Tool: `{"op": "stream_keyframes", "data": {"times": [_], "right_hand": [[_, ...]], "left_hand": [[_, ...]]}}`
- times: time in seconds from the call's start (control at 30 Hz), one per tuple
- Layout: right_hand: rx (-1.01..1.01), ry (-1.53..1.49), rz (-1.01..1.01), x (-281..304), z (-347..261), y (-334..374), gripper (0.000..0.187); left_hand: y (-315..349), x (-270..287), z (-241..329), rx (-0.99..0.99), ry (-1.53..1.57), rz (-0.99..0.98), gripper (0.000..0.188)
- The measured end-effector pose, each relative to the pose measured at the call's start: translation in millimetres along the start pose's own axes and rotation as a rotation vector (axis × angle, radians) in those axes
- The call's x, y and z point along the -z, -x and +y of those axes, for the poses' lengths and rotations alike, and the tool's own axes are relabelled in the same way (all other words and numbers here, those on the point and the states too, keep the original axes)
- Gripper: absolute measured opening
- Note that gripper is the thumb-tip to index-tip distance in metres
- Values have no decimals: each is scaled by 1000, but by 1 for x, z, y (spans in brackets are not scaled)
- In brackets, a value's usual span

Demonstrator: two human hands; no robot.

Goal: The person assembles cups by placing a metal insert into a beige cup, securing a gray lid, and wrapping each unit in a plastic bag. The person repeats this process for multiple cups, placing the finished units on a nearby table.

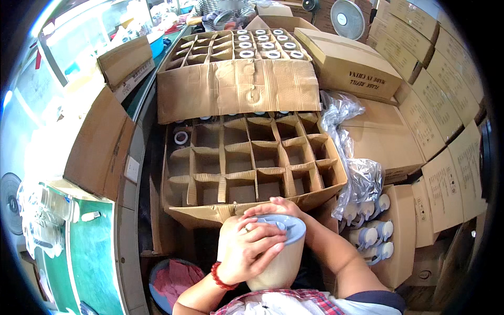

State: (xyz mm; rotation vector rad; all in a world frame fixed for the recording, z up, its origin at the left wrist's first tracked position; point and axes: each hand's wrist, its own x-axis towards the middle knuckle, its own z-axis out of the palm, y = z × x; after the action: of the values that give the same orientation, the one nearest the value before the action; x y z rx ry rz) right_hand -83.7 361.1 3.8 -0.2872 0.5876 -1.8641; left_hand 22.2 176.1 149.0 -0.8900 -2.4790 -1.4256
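Note:
Close to my body stands a cream thermos jug (277,270) with a blue-grey lid (295,227). My left hand (253,248), with a ring and a red bead bracelet at the wrist, curls over the left side and top of the lid. Around the lid's far side wraps my right hand (278,207), its lower fingers partly hidden. Just beyond the hands is an open carton (210,214) with cardboard dividers (239,164). One flask refill with a white ring (180,137) shows in its left rear cell; others are partly covered by the flap.
Behind, a second divided carton (236,89) holds several white-ringed refills. At right, an open box (401,236) contains several white jugs with blue-grey tops (369,235), beside clear plastic (365,176). Stacked cartons (446,105) line the right; a bin (157,286) with red cloth sits lower left.

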Motion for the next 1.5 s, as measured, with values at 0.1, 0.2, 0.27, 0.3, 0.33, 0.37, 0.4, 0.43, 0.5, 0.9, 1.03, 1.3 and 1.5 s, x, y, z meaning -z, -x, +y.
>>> {"op": "stream_keyframes", "data": {"times": [0.1, 0.2, 0.27, 0.3, 0.33, 0.37, 0.4, 0.43, 0.5, 0.9, 1.03, 1.3, 1.5], "right_hand": [[85, 647, 180, -61, -16, 33, 78], [173, 1255, 338, -90, -21, 57, 74], [242, 1215, 326, -74, -20, 57, 71], [192, 993, 357, -62, -24, 55, 68], [157, 677, 358, -51, -26, 47, 68], [99, 422, 354, -47, -26, 33, 71], [85, 317, 246, -42, -24, 18, 74], [13, 35, 97, -29, -15, 7, 75], [49, -21, -84, -23, -11, -10, 75], [249, 1243, 458, -88, -34, 56, 61], [22, 450, 393, -30, -27, 21, 62], [62, 321, 35, -19, -4, 9, 67], [278, 1331, 277, -82, -24, 40, 54]], "left_hand": [[35, 9, -87, -117, 644, -32, 24], [51, 8, -127, -32, 1040, -72, 32], [43, 11, -117, 29, 997, -100, 34], [39, 11, -107, 55, 966, -35, 30], [35, 8, -92, 126, 901, 42, 26], [32, 7, -72, 213, 832, 114, 22], [24, 9, -55, 133, 502, 94, 19], [15, 11, -36, 46, 177, 52, 19], [8, 3, -4, 52, -59, -9, 22], [55, -9, -125, 181, 945, 176, 31], [29, 2, -77, 122, 621, 193, 30], [19, 12, -37, 89, 345, -85, 18], [50, 3, -107, -60, 945, 49, 35]]}}
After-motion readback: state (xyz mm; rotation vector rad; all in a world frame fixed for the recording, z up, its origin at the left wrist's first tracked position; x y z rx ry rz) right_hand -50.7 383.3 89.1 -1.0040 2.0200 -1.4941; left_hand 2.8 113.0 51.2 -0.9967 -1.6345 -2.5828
